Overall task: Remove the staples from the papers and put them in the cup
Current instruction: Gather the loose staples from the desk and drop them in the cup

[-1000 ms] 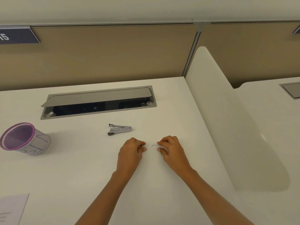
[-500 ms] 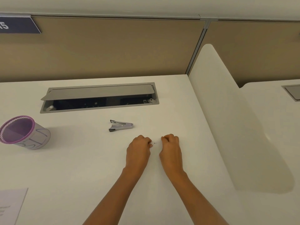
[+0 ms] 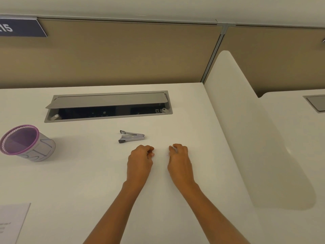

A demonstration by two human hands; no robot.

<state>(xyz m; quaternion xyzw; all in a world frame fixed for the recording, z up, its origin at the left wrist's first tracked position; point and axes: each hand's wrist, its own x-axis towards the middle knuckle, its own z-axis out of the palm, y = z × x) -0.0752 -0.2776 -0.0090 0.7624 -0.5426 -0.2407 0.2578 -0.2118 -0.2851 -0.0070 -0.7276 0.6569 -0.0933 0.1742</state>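
Purple mesh makes the rim of the cup, which stands at the far left of the white desk, well apart from our hands; we cannot see if any staples lie inside it. The metal staple remover rests unused just beyond our left hand. This hand is curled, its fingertips pinched together, but whether it holds a staple we cannot tell. Our right hand is also loosely curled, and a tiny dark speck, maybe a staple, lies at its fingertips. One sheet of paper shows at the lower left corner. We judge the pulling is mostly finished here, and carrying the small staples to the cup is left
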